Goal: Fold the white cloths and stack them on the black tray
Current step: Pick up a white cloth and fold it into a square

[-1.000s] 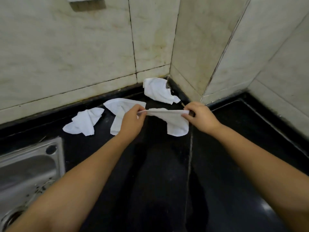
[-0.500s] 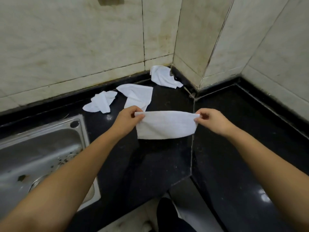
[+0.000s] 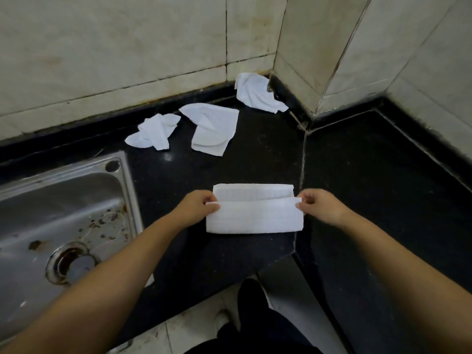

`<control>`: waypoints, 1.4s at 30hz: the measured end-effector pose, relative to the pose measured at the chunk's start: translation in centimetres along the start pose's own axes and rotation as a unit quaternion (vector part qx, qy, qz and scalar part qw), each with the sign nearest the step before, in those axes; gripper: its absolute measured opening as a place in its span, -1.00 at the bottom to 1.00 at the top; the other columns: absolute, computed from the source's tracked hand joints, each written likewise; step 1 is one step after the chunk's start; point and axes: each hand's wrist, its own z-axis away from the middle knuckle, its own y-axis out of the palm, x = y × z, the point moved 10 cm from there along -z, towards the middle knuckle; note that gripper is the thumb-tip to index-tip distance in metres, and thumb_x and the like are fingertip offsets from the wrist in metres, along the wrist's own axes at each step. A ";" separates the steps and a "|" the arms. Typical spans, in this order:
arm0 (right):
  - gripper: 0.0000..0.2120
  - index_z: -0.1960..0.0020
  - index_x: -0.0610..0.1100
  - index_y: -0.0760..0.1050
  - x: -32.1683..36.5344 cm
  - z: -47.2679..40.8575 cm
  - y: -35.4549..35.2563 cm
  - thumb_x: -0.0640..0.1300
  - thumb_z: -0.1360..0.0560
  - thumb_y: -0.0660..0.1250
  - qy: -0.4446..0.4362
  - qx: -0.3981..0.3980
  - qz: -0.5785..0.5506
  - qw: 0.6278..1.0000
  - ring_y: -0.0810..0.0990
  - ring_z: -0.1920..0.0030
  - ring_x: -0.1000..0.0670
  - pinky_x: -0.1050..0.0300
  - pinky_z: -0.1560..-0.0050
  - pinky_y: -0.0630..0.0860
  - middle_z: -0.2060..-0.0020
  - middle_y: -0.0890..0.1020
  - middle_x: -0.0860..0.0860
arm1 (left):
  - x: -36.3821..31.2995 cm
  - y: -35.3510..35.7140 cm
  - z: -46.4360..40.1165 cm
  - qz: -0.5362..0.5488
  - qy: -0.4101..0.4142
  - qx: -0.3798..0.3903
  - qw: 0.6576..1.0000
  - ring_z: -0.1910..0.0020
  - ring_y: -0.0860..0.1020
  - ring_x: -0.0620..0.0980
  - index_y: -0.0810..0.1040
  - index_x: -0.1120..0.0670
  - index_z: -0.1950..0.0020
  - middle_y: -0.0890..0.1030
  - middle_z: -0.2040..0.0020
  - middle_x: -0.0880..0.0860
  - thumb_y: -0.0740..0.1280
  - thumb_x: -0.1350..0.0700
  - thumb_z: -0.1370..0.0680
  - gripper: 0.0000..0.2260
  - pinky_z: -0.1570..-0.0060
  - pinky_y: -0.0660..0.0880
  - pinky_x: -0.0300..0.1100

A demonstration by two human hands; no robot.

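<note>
A white cloth point(image 3: 254, 215) lies on the black counter near its front edge, folded over so the near layer covers most of the far one. My left hand point(image 3: 196, 206) pinches its left end and my right hand point(image 3: 319, 205) pinches its right end. Three more white cloths lie crumpled farther back: one point(image 3: 153, 132) at the left, one point(image 3: 214, 131) in the middle and one point(image 3: 256, 94) in the wall corner. No black tray is in view.
A steel sink point(image 3: 61, 221) with a drain is set into the counter at the left. Tiled walls close the back and right sides. The black counter point(image 3: 383, 187) bends around the corner; its front edge and the floor show below.
Both hands pulled the cloth from the back of the counter toward the front edge, lowered it onto the counter and folded one long edge over. The view tilted downward.
</note>
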 end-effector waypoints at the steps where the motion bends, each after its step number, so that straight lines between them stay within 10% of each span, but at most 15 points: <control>1: -0.89 0.10 -0.18 0.55 0.3 -0.8 -0.6 -0.14 -0.52 0.31 0.007 -0.030 -0.003 1.000 0.60 0.09 -0.09 0.06 0.03 0.51 0.15 0.62 -0.11 | -0.2 -0.7 -0.8 -0.005 -0.008 -0.036 0.999 0.13 0.52 -0.05 0.58 0.10 0.08 0.57 0.13 0.00 0.34 0.12 -0.52 -0.93 0.22 0.41 -0.29; 9: -0.79 -0.11 -0.16 0.46 0.4 -5.5 0.6 -0.11 -0.53 0.20 0.079 -0.055 0.215 0.972 0.53 -0.07 -0.16 -0.08 -0.10 0.50 -0.11 0.50 -0.15 | -0.7 0.0 -4.2 -0.133 -0.020 -0.162 0.978 -0.10 0.46 0.06 0.51 0.08 -0.09 0.51 -0.06 0.07 0.27 0.04 -0.55 -0.83 -0.11 0.36 -0.04; 14: -0.63 -0.32 -0.09 0.35 7.4 -7.9 1.1 -0.09 -0.53 0.24 -0.062 -0.088 0.293 0.950 0.39 -0.27 -0.15 -0.07 -0.23 0.35 -0.24 0.41 -0.12 | 0.9 -1.6 -1.3 -0.054 -0.048 -0.233 0.970 -0.12 0.43 0.02 0.42 0.08 -0.21 0.49 -0.09 0.04 0.35 -0.04 -0.51 -0.65 -0.11 0.28 -0.13; 19: -0.61 -0.34 -0.08 0.36 15.0 -9.6 10.2 0.01 -0.56 0.23 -0.181 0.062 0.300 0.935 0.39 -0.28 -0.12 -0.06 -0.26 0.38 -0.27 0.41 -0.10 | 2.4 0.7 1.9 -0.117 -0.084 -0.209 0.967 -0.12 0.41 -0.04 0.39 0.03 -0.23 0.46 -0.14 -0.01 0.27 -0.19 -0.51 -0.59 -0.14 0.31 -0.13; 24: -0.63 -0.31 -0.10 0.38 16.4 -10.1 13.2 0.01 -0.55 0.25 -0.174 0.054 0.360 0.915 0.41 -0.28 -0.11 -0.05 -0.24 0.38 -0.26 0.43 -0.11 | 3.2 2.3 2.9 -0.205 -0.140 -0.205 0.947 -0.15 0.37 -0.01 0.37 0.02 -0.27 0.40 -0.20 0.01 0.21 -0.26 -0.50 -0.53 -0.14 0.29 -0.12; 29: -0.81 -0.13 -0.11 0.46 16.9 -9.3 10.7 -0.11 -0.54 0.27 -0.166 0.099 0.134 0.972 0.53 -0.07 -0.03 0.05 -0.13 0.49 -0.01 0.54 -0.03 | 2.8 1.5 1.5 -0.101 -0.134 -0.171 0.971 -0.23 0.34 0.01 0.40 0.01 -0.28 0.38 -0.25 0.01 0.29 -0.12 -0.52 -0.61 -0.22 0.28 -0.08; 35: -0.84 -0.04 -0.20 0.55 20.9 -7.0 -0.1 -0.15 -0.56 0.25 -0.248 -0.035 -0.011 0.968 0.50 0.13 0.06 0.25 0.15 0.36 0.13 0.59 -0.09 | -3.2 -7.4 0.0 0.100 0.017 -0.223 0.970 0.33 0.39 -0.11 0.46 0.17 0.18 0.42 0.34 -0.08 0.34 0.09 -0.53 -0.83 0.28 0.33 -0.23; 42: -0.90 0.01 -0.06 0.53 22.8 -2.3 -7.2 -0.17 -0.58 0.24 -0.294 -0.096 -0.157 0.938 0.47 0.14 0.07 0.31 0.15 0.40 0.15 0.55 -0.12 | -11.8 -14.7 3.3 0.183 0.184 -0.245 0.934 0.14 0.58 -0.14 0.49 0.05 0.15 0.61 0.15 0.01 0.35 0.16 -0.53 -0.92 0.09 0.50 -0.28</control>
